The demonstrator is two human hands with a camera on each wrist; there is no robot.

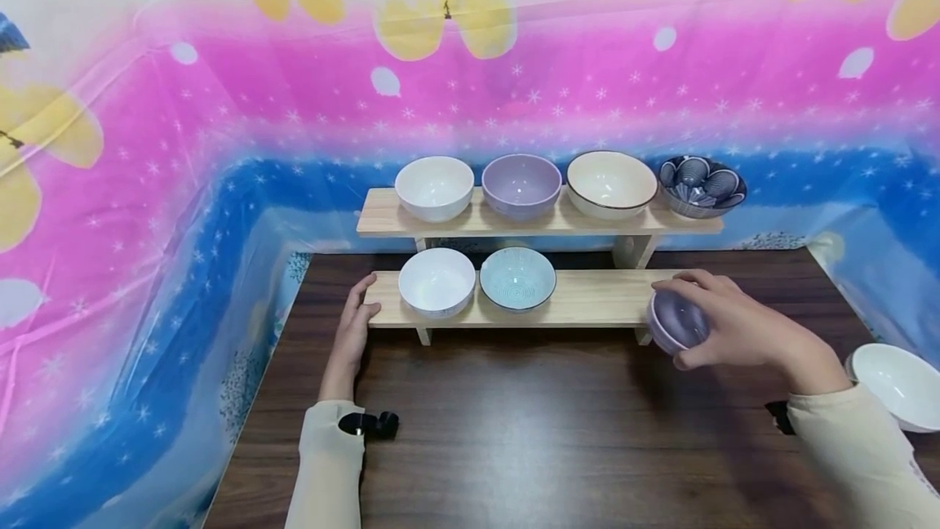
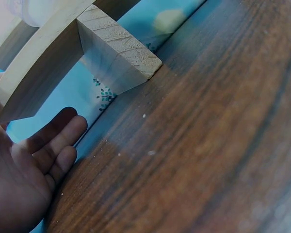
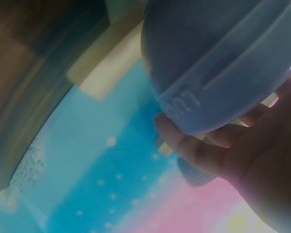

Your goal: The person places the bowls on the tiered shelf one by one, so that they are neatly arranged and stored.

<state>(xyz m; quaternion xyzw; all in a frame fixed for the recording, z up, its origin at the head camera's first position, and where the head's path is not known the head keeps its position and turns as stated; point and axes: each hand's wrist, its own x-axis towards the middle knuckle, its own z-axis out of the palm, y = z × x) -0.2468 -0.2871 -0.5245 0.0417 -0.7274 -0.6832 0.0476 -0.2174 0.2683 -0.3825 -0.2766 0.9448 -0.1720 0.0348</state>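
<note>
A purple bowl [image 1: 677, 322] hangs tilted at the right end of the lower board of a wooden two-step shelf [image 1: 598, 298]. My right hand [image 1: 742, 325] grips its rim, thumb on the near side and fingers over the far side. Raised lettering shows on the bowl's outer wall in the right wrist view. At the lower board's left end, my left hand [image 1: 356, 325] holds the edge between thumb and forefinger; its other fingers [image 2: 63, 133] reach below the board. A white bowl [image 1: 437, 282] and a light blue bowl [image 1: 517, 278] sit on that board.
On the upper board stand a white bowl [image 1: 435, 188], a purple bowl [image 1: 521, 185], a cream bowl with a dark rim [image 1: 612, 184] and a dark patterned bowl [image 1: 701, 186] holding several spoons. Another white bowl [image 1: 897, 386] stands on the dark wooden table [image 1: 507, 431] at right.
</note>
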